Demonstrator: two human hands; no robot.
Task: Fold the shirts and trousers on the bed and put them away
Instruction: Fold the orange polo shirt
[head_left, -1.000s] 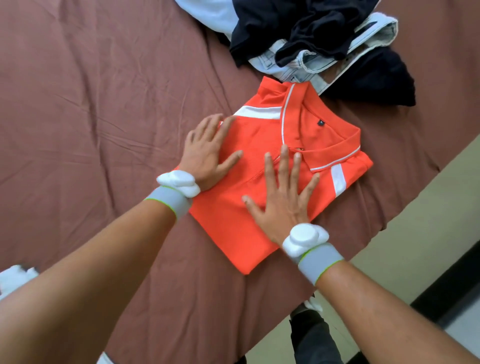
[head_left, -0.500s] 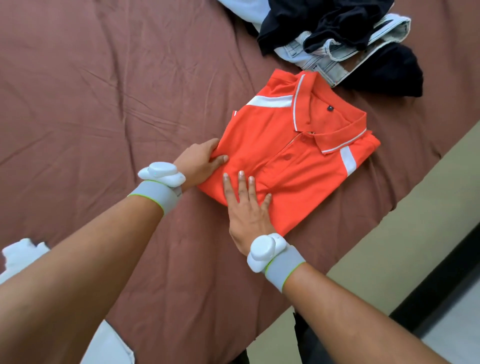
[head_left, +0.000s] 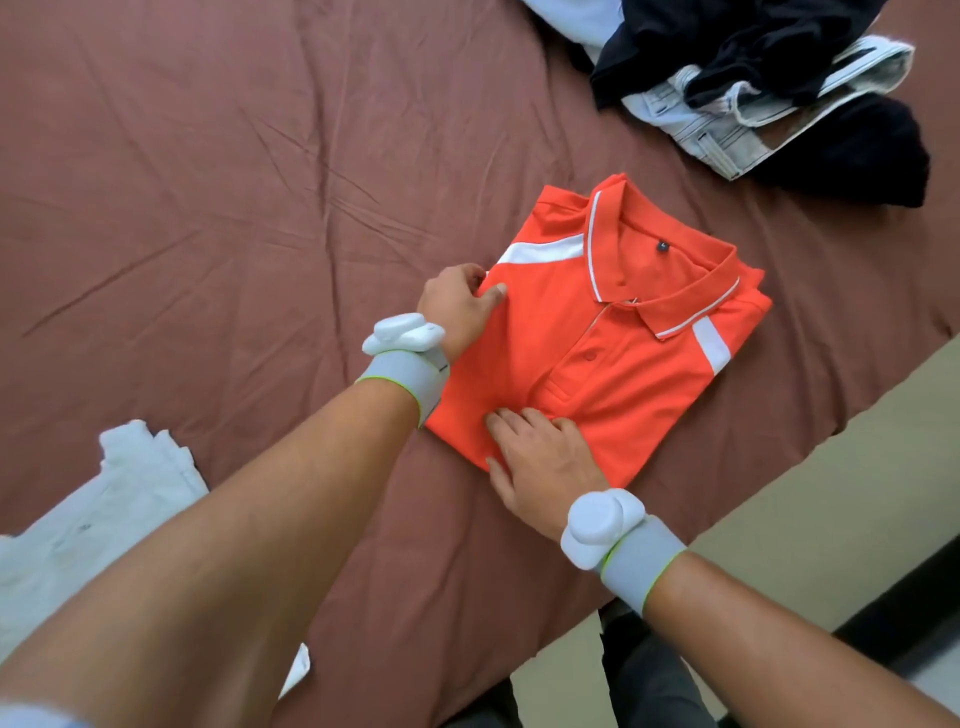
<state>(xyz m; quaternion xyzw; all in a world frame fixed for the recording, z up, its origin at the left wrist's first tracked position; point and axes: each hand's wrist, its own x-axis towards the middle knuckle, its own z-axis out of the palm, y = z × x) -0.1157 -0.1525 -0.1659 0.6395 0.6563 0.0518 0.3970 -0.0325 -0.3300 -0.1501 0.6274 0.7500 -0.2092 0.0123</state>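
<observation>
Since a second ago the hands have been drawn back from the middle of the polo to its edges, where flat pressing has given way to gripping. The left hand is now set at the polo's left edge, its thumb on top and its fingers apparently tucked beneath, so the edge is pinched. The right hand is laid over the near corner with fingers bent, the thumb seemingly under the cloth; whether a full grip is had cannot be told for certain. The folding of this shirt is judged complete, and the lifting for putting away is taken to be the step in hand. A level lift with both hands is called for next, lest the folds slip open. The polo lies near the bed's right edge, collar away from the person. A heap of unfolded dark and denim clothes is left at the far right corner, and a white garment lies at the near left.
</observation>
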